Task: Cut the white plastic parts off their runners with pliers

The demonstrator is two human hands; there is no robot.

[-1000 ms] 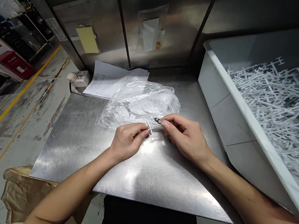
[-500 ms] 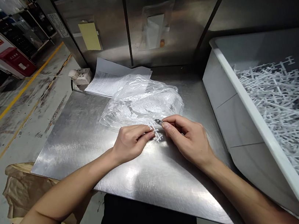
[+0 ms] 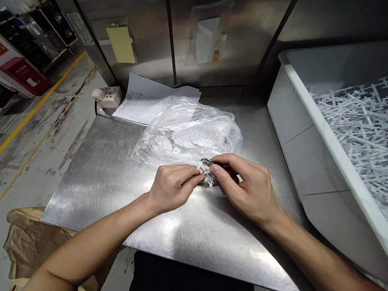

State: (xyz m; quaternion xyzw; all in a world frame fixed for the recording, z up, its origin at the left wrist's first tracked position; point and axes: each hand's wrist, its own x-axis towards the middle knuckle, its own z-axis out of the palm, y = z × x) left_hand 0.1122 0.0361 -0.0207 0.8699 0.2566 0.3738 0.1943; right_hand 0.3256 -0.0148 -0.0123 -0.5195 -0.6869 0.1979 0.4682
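the left hand (image 3: 173,186) pinches a small white plastic sprue frame (image 3: 206,171) at table centre, the right hand (image 3: 248,187) grasps small grey metal nippers (image 3: 206,162) on it, its trimming apparently unfinished, with a clear plastic bag (image 3: 187,134) at 12 o'clock.

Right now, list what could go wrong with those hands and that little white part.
The right hand works a small metal tool close to the left hand fingertips pinching the white plastic piece; a slip could nick them.
Cut-off bits might scatter across the steel table or slide under the clear plastic bag just behind.
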